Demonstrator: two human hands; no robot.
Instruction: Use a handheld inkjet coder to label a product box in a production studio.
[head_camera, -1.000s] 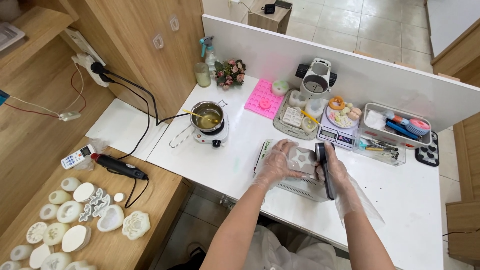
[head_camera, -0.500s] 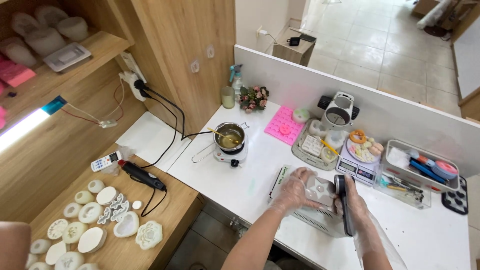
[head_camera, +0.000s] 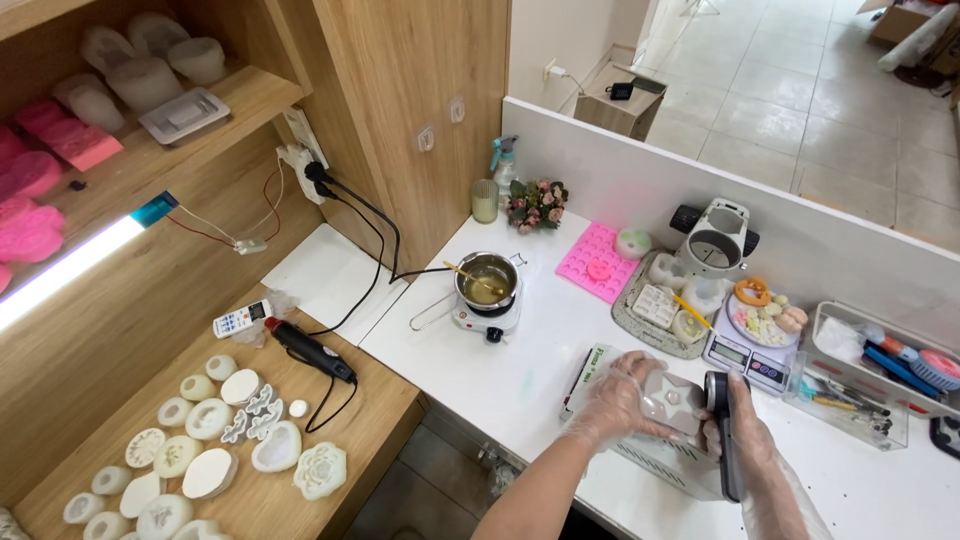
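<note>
Both my hands wear thin clear gloves. My left hand (head_camera: 615, 400) presses down on a clear bag holding a pale star-patterned piece (head_camera: 678, 402), which lies on a white heat-sealing machine (head_camera: 660, 462) at the white table's (head_camera: 520, 380) front edge. My right hand (head_camera: 738, 432) grips the machine's black handle bar (head_camera: 722, 440) just right of the bag. A green and white box (head_camera: 585, 380) lies left of my left hand.
A small pot of yellow liquid (head_camera: 488, 282) sits on a hot plate. A pink mould (head_camera: 597, 262), grey tray (head_camera: 665, 310), scale (head_camera: 752, 345) and clear bin (head_camera: 858, 385) line the back. White moulds (head_camera: 200, 450) and a black heat gun (head_camera: 308, 350) lie on the wooden side table.
The view has swung left and down, bringing the wooden shelves and side table into sight. Both hands stay on the bag and the handle bar.
</note>
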